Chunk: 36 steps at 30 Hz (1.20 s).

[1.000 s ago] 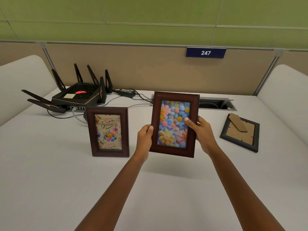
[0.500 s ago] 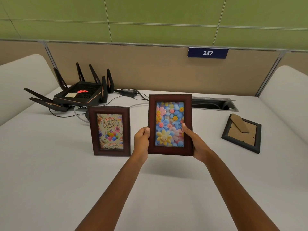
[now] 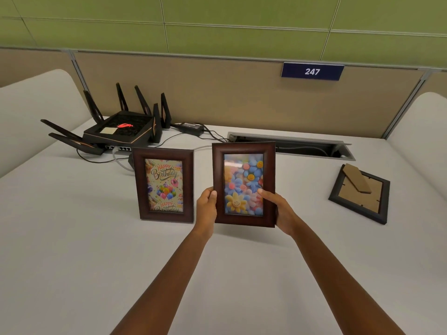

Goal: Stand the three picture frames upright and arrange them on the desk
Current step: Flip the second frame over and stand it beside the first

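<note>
You hold the flower frame (image 3: 243, 184) mid-desk, left hand (image 3: 206, 209) and right hand (image 3: 281, 211) gripping its sides. The birthday frame (image 3: 164, 186) stands beside it. The black frame (image 3: 360, 193) lies face-down near the desk's (image 3: 72, 250) right edge.

Both hands (image 3: 244, 210) hold flower frame (image 3: 243, 165) upright.

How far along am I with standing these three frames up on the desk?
One is done: the birthday frame stands upright on the desk. The flower frame is in hand, gripped by the left hand and right hand, not yet clearly set down. The black frame lies face down, untouched.
</note>
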### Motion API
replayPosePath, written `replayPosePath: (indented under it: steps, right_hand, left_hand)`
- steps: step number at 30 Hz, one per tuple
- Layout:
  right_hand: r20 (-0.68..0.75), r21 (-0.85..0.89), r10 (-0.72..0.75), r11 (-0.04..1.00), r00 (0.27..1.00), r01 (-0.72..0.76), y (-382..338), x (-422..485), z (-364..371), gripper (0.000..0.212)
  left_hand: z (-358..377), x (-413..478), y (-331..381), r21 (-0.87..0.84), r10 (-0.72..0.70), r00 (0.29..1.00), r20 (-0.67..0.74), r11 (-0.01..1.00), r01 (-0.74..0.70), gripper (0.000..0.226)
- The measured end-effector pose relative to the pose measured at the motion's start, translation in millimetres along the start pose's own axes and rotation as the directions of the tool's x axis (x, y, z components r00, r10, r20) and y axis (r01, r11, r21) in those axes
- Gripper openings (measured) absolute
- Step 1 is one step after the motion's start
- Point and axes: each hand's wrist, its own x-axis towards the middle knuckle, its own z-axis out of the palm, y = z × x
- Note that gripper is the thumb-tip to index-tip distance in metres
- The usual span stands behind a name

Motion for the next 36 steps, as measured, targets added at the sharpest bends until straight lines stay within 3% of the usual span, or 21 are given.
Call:
replayPosePath:
  steps: [8,17,36]
  right_hand:
    - [-0.028,0.058,-0.05,0.997,0.998,0.051,16,12,-6,0.039]
    - [-0.076,-0.015,-0.013,1.0,0.997,0.012,20,24,-11,0.017]
    - [-0.101,-0.037,0.043,0.998,0.994,-0.047,29,30,-17,0.019]
  left_hand:
    - [0,10,-6,0.099,0.044,0.999,0.003,0.994,-0.044,0.032]
    - [0,12,-16,0.112,0.012,1.0,-0.013,0.994,-0.011,0.033]
    - [4,3,-25,0.175,0.051,0.997,-0.063,0.984,-0.039,0.034]
